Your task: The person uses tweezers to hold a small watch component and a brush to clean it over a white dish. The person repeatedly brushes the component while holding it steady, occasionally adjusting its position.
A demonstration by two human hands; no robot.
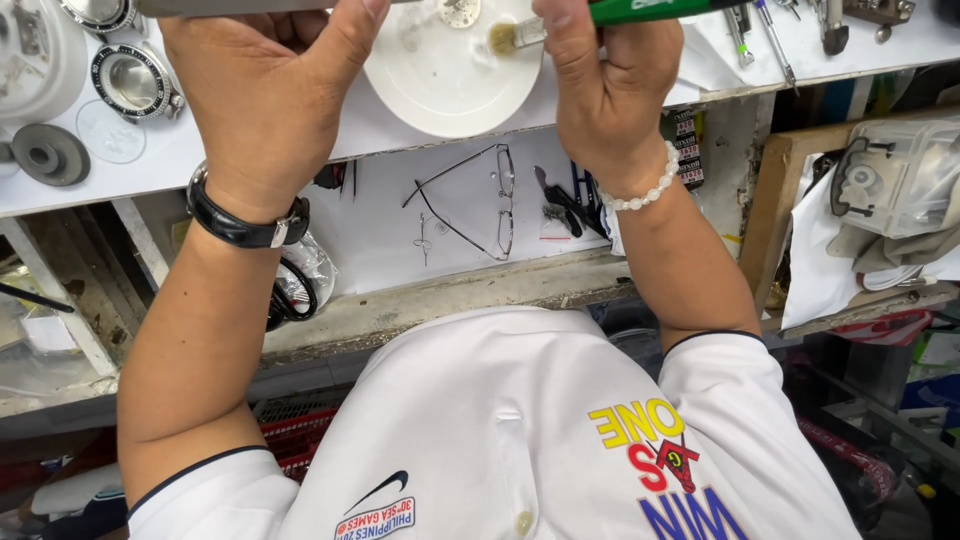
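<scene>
The person leans over a cluttered white bench (250, 135), both hands raised at its far edge. The right hand (605, 75) is curled tight around a green-handled brush (640, 10), fingers pressed together on the handle just behind the ferrule, so the pale bristle tip (502, 37) rests over the round white dish (450, 75). The left hand (270, 85) is closed with its thumb pressed up against a thin grey bar (230, 6) at the top edge; what else it pinches I cannot tell, the fingers being turned away. A small metal part (460, 12) lies in the dish just beyond the bristles. The brush looks light and stiff in the handle, soft at the tip, best held low near the ferrule as it is; the little part looks delicate and likely to skitter on the smooth dish, so it wants a light touch. On the shelf below lie wire-framed spectacles (480, 200), and a watch case (133, 80) sits off to the left
</scene>
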